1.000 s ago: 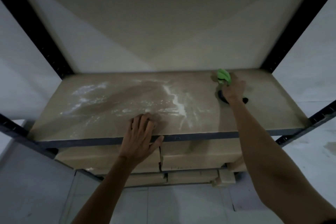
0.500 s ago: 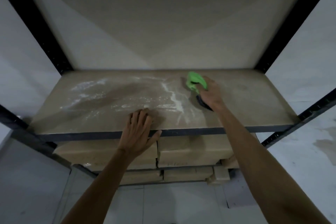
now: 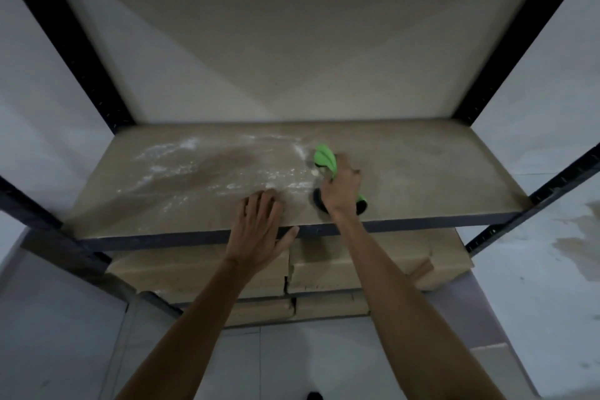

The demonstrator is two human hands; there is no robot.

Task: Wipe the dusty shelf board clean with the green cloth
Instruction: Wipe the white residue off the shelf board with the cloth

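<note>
The tan shelf board (image 3: 422,172) spans a black metal rack at chest height. White dust (image 3: 181,169) streaks its left and middle part; the right part looks bare. My right hand (image 3: 339,191) grips the bunched green cloth (image 3: 324,157) and presses it on the board near the middle, at the dust's right edge. A bit of green also pokes out by my wrist. My left hand (image 3: 259,230) lies flat with straight fingers on the board's front edge, just left of the right hand.
Black rack uprights (image 3: 74,52) stand at both sides, and another board hangs overhead. Stacked cardboard boxes (image 3: 357,266) fill the shelf below. A pale tiled floor (image 3: 535,286) with stains lies to the right.
My right hand has swept the cloth from the board's right part leftward to the middle and nearer the front edge. The left hand has stayed on the front edge.
</note>
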